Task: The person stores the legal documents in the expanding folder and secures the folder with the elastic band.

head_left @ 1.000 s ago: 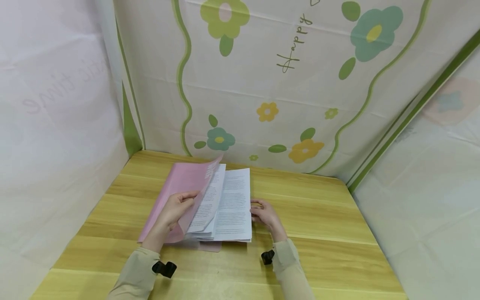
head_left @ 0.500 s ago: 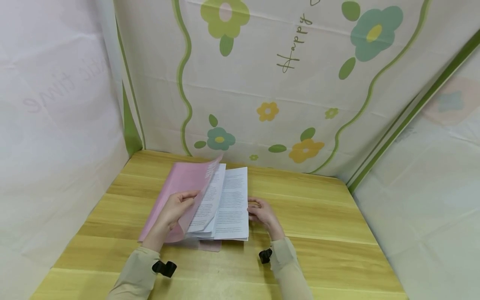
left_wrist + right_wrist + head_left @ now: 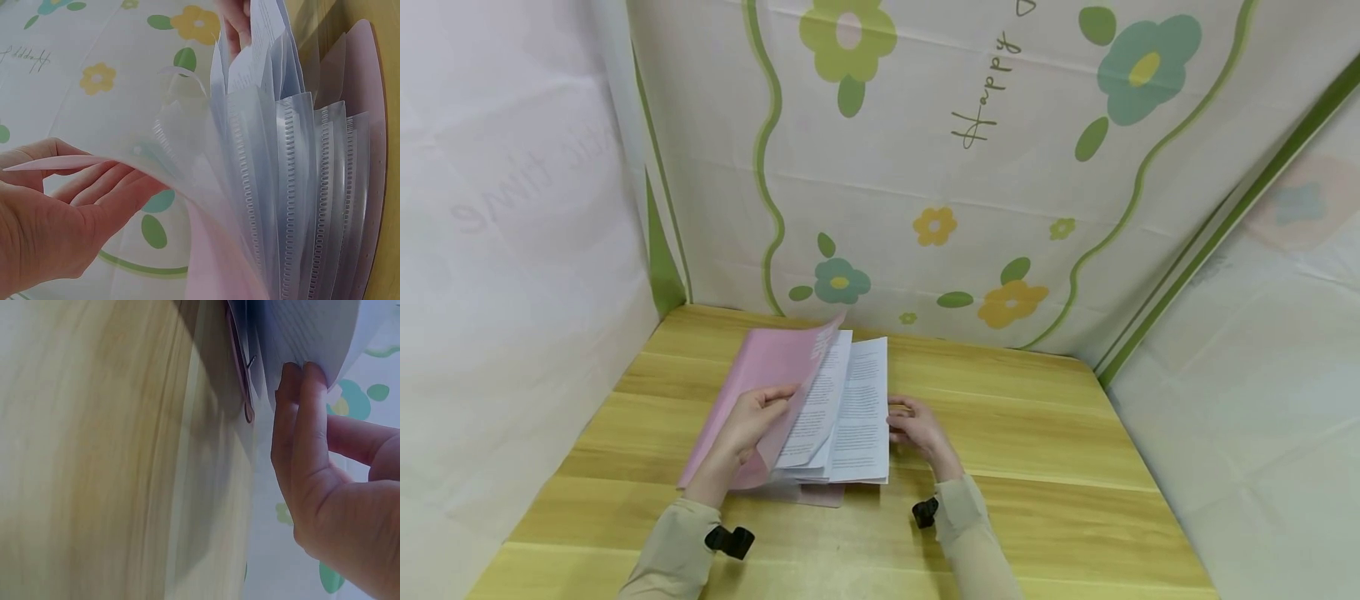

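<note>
A pink-covered display book (image 3: 778, 358) lies on the table, its clear pockets (image 3: 294, 187) fanned out beneath the raised cover. My left hand (image 3: 748, 423) pinches the free edge of that cover between thumb and fingers and holds it up. Printed white sheets (image 3: 863, 417) stick out of the book on its right side. At their right edge is my right hand (image 3: 921, 429), its fingers fairly straight and the fingertips (image 3: 312, 372) touching the paper. Another printed sheet (image 3: 820, 408) lies to the left, partly under the cover.
The wooden table (image 3: 1022, 467) extends around the book. Behind it hangs a white cloth wall (image 3: 865, 175) with printed flowers, with further cloth walls left and right. Each wrist wears a small black camera mount (image 3: 730, 542).
My right hand has moved left, and the protruding sheets have slid left with it, further into the book. The left hand and the raised cover have stayed in place.
</note>
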`<state>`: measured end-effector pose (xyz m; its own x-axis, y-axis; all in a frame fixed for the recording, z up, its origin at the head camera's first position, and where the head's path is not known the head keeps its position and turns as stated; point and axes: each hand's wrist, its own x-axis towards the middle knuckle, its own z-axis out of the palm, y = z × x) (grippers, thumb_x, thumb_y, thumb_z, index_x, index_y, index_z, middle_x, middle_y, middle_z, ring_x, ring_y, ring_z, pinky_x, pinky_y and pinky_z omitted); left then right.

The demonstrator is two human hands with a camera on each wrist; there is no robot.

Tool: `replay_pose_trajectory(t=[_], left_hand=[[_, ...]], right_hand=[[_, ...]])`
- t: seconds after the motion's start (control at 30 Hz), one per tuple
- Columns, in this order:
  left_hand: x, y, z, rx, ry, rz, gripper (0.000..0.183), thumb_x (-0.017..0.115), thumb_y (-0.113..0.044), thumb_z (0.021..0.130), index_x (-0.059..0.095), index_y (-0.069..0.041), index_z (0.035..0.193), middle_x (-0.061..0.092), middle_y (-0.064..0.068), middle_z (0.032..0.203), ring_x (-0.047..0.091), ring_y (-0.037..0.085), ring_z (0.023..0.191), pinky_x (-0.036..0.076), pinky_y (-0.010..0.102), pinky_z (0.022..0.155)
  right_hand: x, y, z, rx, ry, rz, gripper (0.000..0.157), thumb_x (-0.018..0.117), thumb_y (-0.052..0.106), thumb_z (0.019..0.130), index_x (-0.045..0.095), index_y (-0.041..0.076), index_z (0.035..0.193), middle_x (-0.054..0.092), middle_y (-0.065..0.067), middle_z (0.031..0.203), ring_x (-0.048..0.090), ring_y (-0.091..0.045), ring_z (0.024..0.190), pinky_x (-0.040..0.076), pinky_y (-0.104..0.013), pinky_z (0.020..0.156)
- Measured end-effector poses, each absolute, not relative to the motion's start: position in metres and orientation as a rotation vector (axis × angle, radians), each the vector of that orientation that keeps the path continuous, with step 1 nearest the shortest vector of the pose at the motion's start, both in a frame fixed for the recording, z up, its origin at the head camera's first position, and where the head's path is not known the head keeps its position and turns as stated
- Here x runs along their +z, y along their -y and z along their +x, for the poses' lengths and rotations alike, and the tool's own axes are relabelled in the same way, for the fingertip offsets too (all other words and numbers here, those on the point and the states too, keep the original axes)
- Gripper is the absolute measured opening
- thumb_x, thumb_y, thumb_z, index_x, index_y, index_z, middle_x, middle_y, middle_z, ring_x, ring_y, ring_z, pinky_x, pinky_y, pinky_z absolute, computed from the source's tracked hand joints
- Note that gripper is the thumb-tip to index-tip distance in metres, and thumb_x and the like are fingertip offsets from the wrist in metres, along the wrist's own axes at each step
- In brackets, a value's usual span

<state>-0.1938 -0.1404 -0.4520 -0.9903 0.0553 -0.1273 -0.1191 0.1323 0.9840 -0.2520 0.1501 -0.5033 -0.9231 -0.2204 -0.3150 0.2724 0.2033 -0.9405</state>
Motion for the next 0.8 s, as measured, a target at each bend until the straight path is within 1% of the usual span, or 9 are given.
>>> replay_pose_trajectory(t=[0.2, 0.4, 0.63, 0.8], left_hand=[[-0.453, 0.141, -0.193, 1.992, -2.256, -0.063, 0.044, 0.047, -0.004, 0.097, 0.051, 0.007, 0.140, 0.046, 0.023, 0.150, 0.030, 0.034, 0.148, 0.027, 0.051, 0.120], [-0.453, 0.141, -0.194, 2.004, -2.244, -0.071, 0.044, 0.047, -0.003, 0.096, 0.051, 0.007, 0.139, 0.046, 0.023, 0.150, 0.031, 0.033, 0.148, 0.027, 0.051, 0.120], [-0.455, 0.141, -0.195, 2.004, -2.246, -0.073, 0.045, 0.048, -0.003, 0.095, 0.051, 0.007, 0.139, 0.047, 0.022, 0.149, 0.032, 0.034, 0.147, 0.028, 0.050, 0.120], [-0.455, 0.141, -0.197, 2.003, -2.253, -0.075, 0.045, 0.047, -0.003, 0.095, 0.051, 0.007, 0.138, 0.048, 0.023, 0.149, 0.034, 0.034, 0.147, 0.030, 0.050, 0.119]], right_hand=[[-0.504, -0.146, -0.254, -1.774, -2.077, 0.048, 0.046, 0.056, 0.002, 0.097, 0.048, 0.002, 0.142, 0.067, -0.021, 0.120, 0.067, -0.012, 0.081, 0.057, -0.025, 0.068], [-0.505, -0.141, -0.254, -1.769, -2.086, 0.026, 0.045, 0.057, 0.002, 0.097, 0.048, -0.001, 0.141, 0.066, -0.024, 0.123, 0.067, -0.016, 0.086, 0.058, -0.028, 0.072], [-0.510, -0.136, -0.255, -1.772, -2.078, 0.009, 0.044, 0.056, 0.001, 0.097, 0.049, -0.002, 0.140, 0.066, -0.023, 0.119, 0.067, -0.015, 0.084, 0.059, -0.030, 0.075], [-0.510, -0.133, -0.257, -1.769, -2.084, 0.014, 0.045, 0.056, 0.000, 0.096, 0.049, -0.001, 0.140, 0.066, -0.022, 0.119, 0.067, -0.013, 0.083, 0.058, -0.027, 0.073]])
